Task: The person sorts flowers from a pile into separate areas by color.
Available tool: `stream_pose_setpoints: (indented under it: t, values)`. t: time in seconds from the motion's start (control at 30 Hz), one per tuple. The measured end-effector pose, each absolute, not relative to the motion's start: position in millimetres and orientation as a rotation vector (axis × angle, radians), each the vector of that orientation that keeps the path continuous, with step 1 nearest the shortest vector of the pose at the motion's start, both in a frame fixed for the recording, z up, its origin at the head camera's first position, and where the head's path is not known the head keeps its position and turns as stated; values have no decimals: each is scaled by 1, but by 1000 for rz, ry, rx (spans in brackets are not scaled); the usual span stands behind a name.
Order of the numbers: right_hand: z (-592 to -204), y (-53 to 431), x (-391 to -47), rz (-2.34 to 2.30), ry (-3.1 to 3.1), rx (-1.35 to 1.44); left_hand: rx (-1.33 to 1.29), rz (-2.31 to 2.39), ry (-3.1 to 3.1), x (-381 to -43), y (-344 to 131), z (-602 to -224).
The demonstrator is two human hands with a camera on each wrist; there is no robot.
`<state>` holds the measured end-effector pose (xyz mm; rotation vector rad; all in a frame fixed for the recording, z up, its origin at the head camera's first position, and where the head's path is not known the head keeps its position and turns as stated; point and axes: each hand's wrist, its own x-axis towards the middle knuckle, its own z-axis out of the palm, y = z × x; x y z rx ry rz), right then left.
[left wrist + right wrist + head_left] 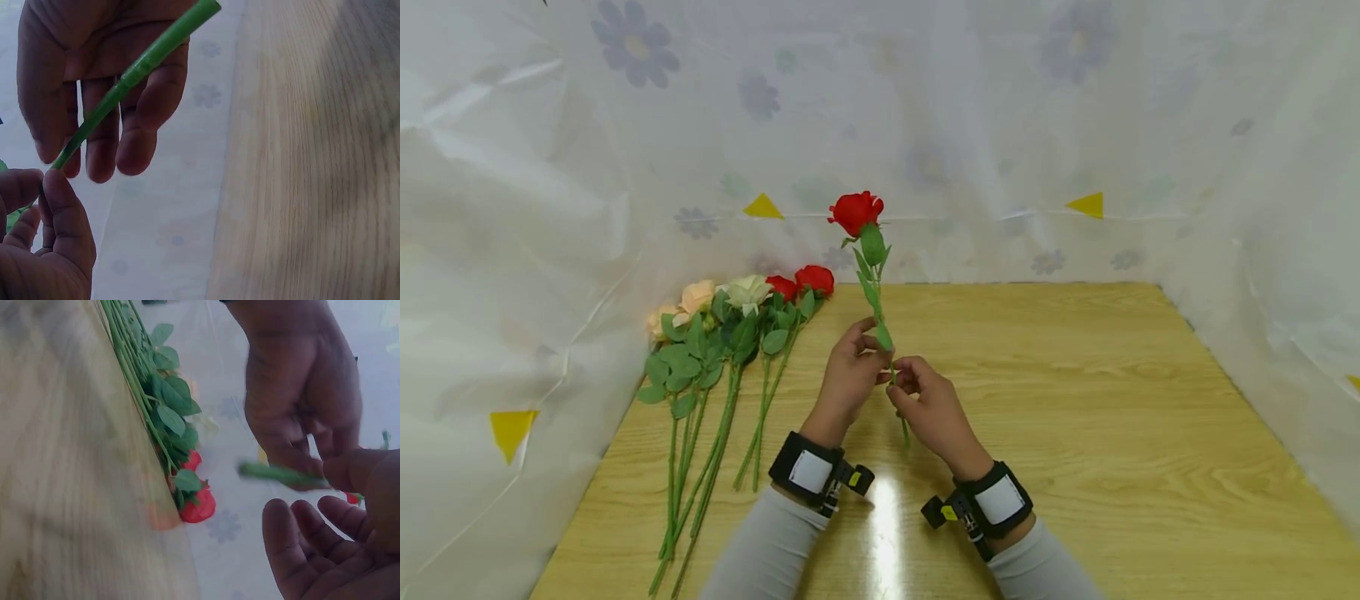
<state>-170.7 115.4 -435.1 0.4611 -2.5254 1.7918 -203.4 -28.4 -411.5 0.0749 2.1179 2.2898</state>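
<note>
from where i stand: tbl [1112, 417] | lt wood grain, shiny, glare [886, 533] nr front ctr | on it, person's l side: peach roses [697, 296], cream rose [748, 292], 2 red roses [814, 281], heads twd far edge, green stems [716, 450] twd nr edge

Single rose [856, 213] is bright red on a green stem [144, 65]. The bunch [696, 337] has peach roses [697, 296], a cream one [748, 291], two more reds [815, 281], all green leaves [681, 362]. The desk [1112, 417] is honey-yellow wood grain, backdrop [962, 108] whitish with faded purple flowers [760, 96], pennants [763, 207] plain yellow, sleeves [767, 550] pale grey, wrist straps [808, 469] black with white patches [812, 472].
</note>
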Motion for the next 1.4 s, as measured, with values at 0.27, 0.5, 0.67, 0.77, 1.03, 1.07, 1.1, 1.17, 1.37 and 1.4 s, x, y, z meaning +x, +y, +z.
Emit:
stream_pose_setpoints:
  t: [0.27,0.5,0.67,0.77,1.03,1.07,1.1,1.17,1.37,1.4]
  values:
    - [-433,116,-168,1580,-2566,420,95,2281,2173,-204,-21,-415]
    - [-433,117,-169,1566,-2603,401,141,2225,2233,-205,-19,-419]
    - [-438,125,-173,1539,-2641,388,172,2097,2293,-205,-24,-421]
    - [-441,141,-178,1485,-2681,364,183,1970,2352,-204,-36,-421]
    - [-444,236,-193,1143,-2803,266,217,1358,2634,-201,-102,-431]
    - [-443,251,-193,1102,-2821,237,218,1298,2657,-201,-110,-432]
    - [-443,265,-193,1062,-2837,206,219,1247,2679,-201,-118,-432]
    - [-442,293,-191,998,-2865,150,219,1173,2717,-199,-132,-431]
    - [-442,357,-177,852,-2908,46,216,1037,2817,-198,-170,-430]
    - [-442,366,-175,831,-2914,35,216,1018,2831,-197,-176,-430]
